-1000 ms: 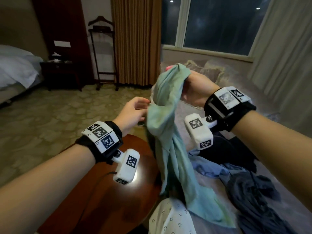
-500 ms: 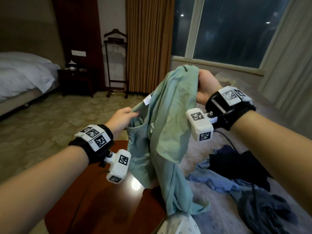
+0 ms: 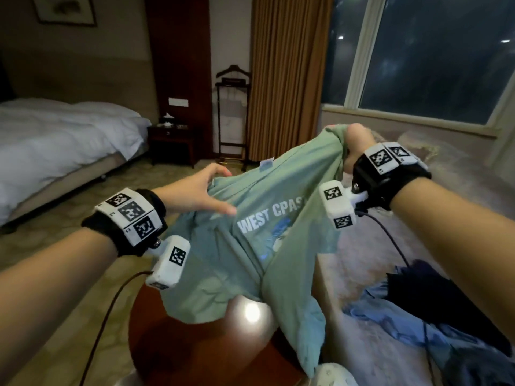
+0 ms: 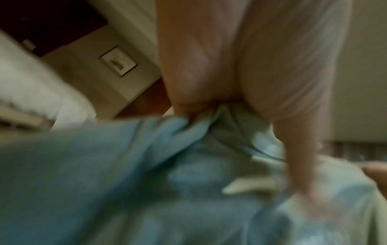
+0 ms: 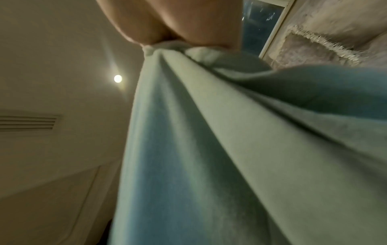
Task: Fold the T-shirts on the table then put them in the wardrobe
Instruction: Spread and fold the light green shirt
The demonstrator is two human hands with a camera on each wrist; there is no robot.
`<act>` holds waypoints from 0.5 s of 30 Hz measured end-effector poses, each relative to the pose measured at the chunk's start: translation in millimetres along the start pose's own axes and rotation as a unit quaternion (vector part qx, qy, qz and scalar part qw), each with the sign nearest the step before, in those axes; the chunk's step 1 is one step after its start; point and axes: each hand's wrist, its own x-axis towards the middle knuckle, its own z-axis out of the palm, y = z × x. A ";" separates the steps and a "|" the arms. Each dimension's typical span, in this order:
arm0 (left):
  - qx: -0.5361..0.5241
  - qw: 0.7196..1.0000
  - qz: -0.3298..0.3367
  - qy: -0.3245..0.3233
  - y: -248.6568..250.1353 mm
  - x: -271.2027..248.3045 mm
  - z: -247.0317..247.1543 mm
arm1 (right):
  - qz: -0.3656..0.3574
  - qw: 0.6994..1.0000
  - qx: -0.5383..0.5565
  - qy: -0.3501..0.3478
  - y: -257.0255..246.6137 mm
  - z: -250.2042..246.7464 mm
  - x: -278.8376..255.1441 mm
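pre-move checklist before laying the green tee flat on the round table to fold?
1. Right hand grips green T-shirt by a bunched edge: ok.
2. Left hand has a firm hold: not ok, fingers spread on the cloth.
3. Shirt spread flat: not ok, creased and sagging between the hands.
4. Print side identified: ok, lettering faces up.
5. Round table under the shirt: ok, hem drapes onto it.
6. Other clothes kept apart: ok, lying to the right.
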 end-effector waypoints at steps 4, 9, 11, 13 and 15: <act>0.251 0.961 -0.032 0.114 -10.2 -6.3 -14.0 | -0.008 0.990 0.130 -0.046 -14.7 12.8 -17.0; 0.169 0.915 -0.004 0.367 -14.4 -14.7 -53.8 | -0.078 0.966 -0.191 -0.155 -16.7 16.2 -32.8; 0.164 0.898 0.006 0.408 -10.2 -20.4 -70.8 | -0.144 0.955 -0.249 -0.073 -16.6 18.5 -32.3; 0.156 0.882 0.030 0.444 -2.0 -27.5 -83.7 | -0.202 0.937 -0.286 -0.010 -18.6 22.0 -36.6; 0.141 0.863 0.049 0.482 9.6 -36.3 -93.0 | -0.245 0.927 -0.282 0.038 -24.4 21.8 -42.3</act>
